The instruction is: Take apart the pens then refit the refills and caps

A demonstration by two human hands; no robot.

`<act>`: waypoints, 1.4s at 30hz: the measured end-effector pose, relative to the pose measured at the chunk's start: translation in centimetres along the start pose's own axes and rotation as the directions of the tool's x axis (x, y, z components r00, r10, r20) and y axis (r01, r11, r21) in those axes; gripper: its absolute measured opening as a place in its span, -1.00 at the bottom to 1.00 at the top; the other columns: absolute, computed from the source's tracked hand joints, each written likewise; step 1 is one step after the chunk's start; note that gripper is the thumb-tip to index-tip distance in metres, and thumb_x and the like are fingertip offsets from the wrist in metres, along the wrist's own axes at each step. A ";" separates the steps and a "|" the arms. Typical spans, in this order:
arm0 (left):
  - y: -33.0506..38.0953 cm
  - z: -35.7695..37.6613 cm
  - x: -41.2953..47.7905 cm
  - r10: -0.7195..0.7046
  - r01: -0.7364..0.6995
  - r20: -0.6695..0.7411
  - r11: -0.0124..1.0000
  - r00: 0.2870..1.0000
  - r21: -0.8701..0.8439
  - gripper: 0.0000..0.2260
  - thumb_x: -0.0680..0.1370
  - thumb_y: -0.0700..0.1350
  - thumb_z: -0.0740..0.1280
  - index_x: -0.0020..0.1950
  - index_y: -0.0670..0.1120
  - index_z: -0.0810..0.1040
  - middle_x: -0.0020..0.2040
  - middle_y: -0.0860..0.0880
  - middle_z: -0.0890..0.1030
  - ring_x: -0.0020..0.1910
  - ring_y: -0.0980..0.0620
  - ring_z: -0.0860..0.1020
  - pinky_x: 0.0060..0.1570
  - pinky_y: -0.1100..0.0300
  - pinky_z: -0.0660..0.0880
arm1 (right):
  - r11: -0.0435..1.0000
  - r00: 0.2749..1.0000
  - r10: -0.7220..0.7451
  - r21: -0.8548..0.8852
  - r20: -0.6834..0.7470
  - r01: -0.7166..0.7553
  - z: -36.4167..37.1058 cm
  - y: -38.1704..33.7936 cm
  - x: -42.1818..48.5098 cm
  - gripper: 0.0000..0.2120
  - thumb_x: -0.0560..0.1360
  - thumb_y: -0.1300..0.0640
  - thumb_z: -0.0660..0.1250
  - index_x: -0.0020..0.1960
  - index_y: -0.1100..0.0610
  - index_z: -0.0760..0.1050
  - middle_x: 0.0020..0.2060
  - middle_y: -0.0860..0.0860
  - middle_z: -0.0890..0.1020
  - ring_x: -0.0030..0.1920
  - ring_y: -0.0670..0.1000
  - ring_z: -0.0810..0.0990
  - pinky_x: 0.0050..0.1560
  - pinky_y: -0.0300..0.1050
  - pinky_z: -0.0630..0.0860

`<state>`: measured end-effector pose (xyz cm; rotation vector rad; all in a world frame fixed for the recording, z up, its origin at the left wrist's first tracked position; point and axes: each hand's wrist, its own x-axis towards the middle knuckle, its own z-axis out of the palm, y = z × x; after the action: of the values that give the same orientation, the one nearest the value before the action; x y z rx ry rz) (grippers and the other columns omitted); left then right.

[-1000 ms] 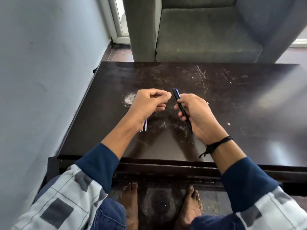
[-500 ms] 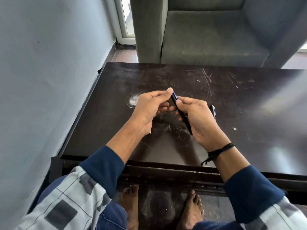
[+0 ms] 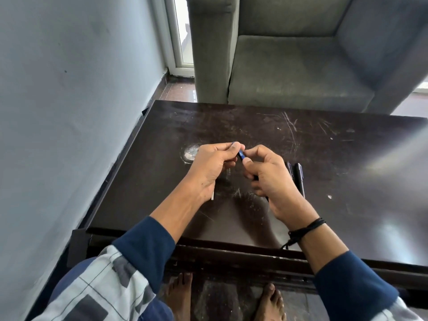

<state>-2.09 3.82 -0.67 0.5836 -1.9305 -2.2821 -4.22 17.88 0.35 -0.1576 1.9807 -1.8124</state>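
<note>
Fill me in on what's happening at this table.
A person seated at a dark scratched table is working on a blue pen with both hands. The right hand grips the barrel while the left hand pinches its upper end. A thin white stick, perhaps a refill, pokes out below the left palm. Two more dark pens lie on the table beside the right hand.

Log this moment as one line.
both hands on blue pen | left hand pinches top end | right hand grips barrel | two pens on table
</note>
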 end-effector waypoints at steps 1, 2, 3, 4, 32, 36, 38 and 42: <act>0.1 0.0 0.1 0.008 -0.008 0.005 1.000 1.000 -0.005 -0.84 0.63 -0.16 0.37 0.02 -0.14 0.75 -0.08 -0.04 0.70 -0.08 0.09 0.57 -0.01 0.26 0.53 | 1.000 1.000 -0.016 -0.006 -0.009 0.016 0.1 -0.1 -0.1 -0.89 0.66 0.20 0.25 0.08 0.13 0.56 -0.45 -0.07 0.37 -0.54 -0.18 0.23 -0.57 -0.30 0.14; 0.2 -0.1 0.1 0.017 -0.017 0.009 1.000 1.000 -0.006 -0.84 0.64 -0.16 0.36 0.01 -0.13 0.75 -0.08 -0.03 0.70 -0.08 0.10 0.57 0.00 0.25 0.53 | 0.999 0.999 -0.034 -0.010 -0.021 0.034 0.1 -0.1 -0.2 -0.89 0.66 0.20 0.25 0.08 0.12 0.56 -0.48 -0.11 0.35 -0.53 -0.17 0.22 -0.57 -0.31 0.14; 0.4 -0.1 0.1 0.024 -0.024 0.012 1.000 1.000 -0.005 -0.83 0.64 -0.17 0.35 0.01 -0.12 0.75 -0.08 -0.03 0.71 -0.08 0.10 0.57 0.01 0.25 0.53 | 0.998 0.998 -0.055 -0.024 -0.036 0.054 0.2 -0.1 -0.2 -0.88 0.66 0.19 0.26 0.07 0.10 0.57 -0.51 -0.14 0.34 -0.52 -0.17 0.23 -0.57 -0.33 0.16; 0.5 -0.1 0.0 0.031 -0.031 0.015 1.000 0.999 -0.004 -0.83 0.65 -0.17 0.35 0.02 -0.12 0.75 -0.08 -0.04 0.71 -0.08 0.10 0.57 0.02 0.24 0.53 | 0.996 0.996 -0.075 -0.046 -0.050 0.072 0.2 -0.2 -0.3 -0.88 0.66 0.18 0.26 0.07 0.08 0.58 -0.52 -0.16 0.34 -0.51 -0.18 0.24 -0.56 -0.35 0.18; -0.2 0.0 -0.4 -0.041 -0.059 0.107 0.616 0.993 0.785 -0.65 0.60 0.23 0.33 -0.10 -0.02 0.70 -0.23 0.00 0.70 -0.25 0.04 0.64 -0.14 0.16 0.54 | 0.961 0.952 0.132 0.273 -0.276 -0.055 -3.8 -1.0 1.7 -0.90 0.51 0.18 0.44 0.01 0.15 0.66 -0.35 -0.07 0.63 -0.24 -0.05 0.64 -0.19 -0.20 0.57; 0.4 0.6 -1.1 -0.064 -0.054 0.226 0.875 0.972 0.481 -0.64 0.62 0.16 0.34 -0.03 -0.12 0.73 -0.21 -0.07 0.73 -0.27 0.10 0.60 -0.19 0.23 0.52 | 0.958 0.946 0.131 0.284 -0.296 -0.044 -3.8 -1.1 1.5 -0.92 0.50 0.17 0.45 -0.02 0.15 0.66 -0.32 -0.04 0.63 -0.28 -0.07 0.61 -0.28 -0.24 0.54; 0.2 0.8 -1.4 0.001 -0.127 0.260 0.874 0.966 0.469 -0.75 0.57 0.07 0.44 -0.03 -0.12 0.73 -0.24 -0.10 0.71 -0.30 0.10 0.58 -0.18 0.23 0.51 | 0.952 0.946 0.134 0.303 -0.296 -0.040 -3.7 -1.1 1.4 -0.93 0.50 0.17 0.46 -0.04 0.15 0.65 -0.32 -0.03 0.64 -0.29 -0.07 0.60 -0.27 -0.22 0.55; 0.2 0.5 -0.9 0.086 -0.194 0.223 0.829 0.971 0.524 -0.87 0.58 -0.05 0.46 -0.04 -0.09 0.72 -0.33 0.01 0.64 -0.38 0.13 0.52 -0.22 0.25 0.48 | 0.959 0.957 0.098 0.284 -0.272 -0.018 -3.5 -1.1 1.2 -0.87 0.53 0.08 0.46 -0.03 0.15 0.65 -0.33 -0.04 0.64 -0.30 -0.08 0.59 -0.22 -0.21 0.55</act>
<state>-1.45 4.54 -0.23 0.2463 -2.6399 -1.7369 -6.88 20.51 1.25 0.2614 1.8566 -2.1488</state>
